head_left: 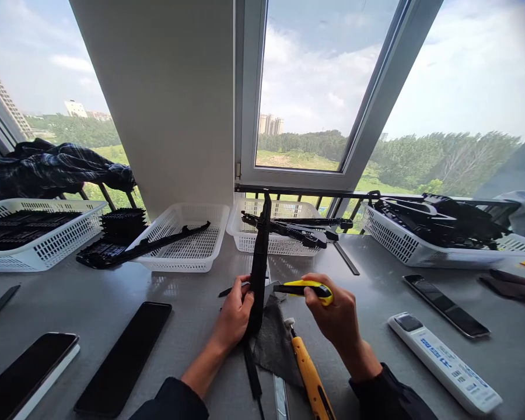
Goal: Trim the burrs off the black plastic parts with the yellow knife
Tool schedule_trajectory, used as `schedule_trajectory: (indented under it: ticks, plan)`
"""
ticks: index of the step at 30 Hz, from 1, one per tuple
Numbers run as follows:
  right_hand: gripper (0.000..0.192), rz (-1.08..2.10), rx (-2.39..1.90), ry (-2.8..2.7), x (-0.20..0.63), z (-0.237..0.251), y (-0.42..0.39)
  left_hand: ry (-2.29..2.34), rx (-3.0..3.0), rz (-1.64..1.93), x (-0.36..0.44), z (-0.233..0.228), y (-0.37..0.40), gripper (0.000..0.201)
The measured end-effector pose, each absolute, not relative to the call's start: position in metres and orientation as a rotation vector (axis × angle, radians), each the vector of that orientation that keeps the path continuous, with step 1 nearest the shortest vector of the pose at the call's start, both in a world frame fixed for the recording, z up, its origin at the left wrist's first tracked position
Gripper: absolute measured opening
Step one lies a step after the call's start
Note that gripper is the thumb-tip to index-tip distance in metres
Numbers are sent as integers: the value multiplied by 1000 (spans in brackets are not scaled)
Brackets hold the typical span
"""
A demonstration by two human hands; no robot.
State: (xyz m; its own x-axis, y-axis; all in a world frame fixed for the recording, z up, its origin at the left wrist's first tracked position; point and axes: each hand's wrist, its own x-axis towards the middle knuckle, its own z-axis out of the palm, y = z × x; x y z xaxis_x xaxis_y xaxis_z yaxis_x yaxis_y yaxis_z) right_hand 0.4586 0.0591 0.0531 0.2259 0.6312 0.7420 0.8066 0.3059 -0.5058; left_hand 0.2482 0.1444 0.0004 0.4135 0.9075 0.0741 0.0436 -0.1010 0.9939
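My left hand (235, 312) is closed around a long black plastic part (259, 262), held upright over the table. In my right hand (339, 312) is a yellow and black utility knife (308, 289), its tip pointing left, close to the part's right side. Whether the blade touches the part I cannot tell. A dark grey cloth (273, 341) lies below the part. Beside the cloth rests a yellow-handled tool (308, 373) with a small pale head, and a metal strip (280, 396) shows under its edge.
White baskets (192, 262) line the back of the metal table, several holding black parts. A stack of black pieces (122, 224) stands between two of them. Phones (125, 356) lie left and right. A white power strip (446, 361) is at right, a plaid garment (52, 166) at back left.
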Motion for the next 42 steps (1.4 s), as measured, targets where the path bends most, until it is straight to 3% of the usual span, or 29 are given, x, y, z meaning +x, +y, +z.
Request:
schedule_trajectory:
  ticks: [6,14,30,42]
  plan:
    - [16,-350,-1407,-1287,466,52,56,868,1496,913,248,-2,146,32]
    - [15,-174,-1405,-1333,458,45,60,864,1497,901,248,3,144,31]
    - [34,350,-1371,-841,483,17,86,874,1550,901,248,-3,147,34]
    - [46,373,-1397,-741,499,6,95,882,1545,888,248,5,146,35]
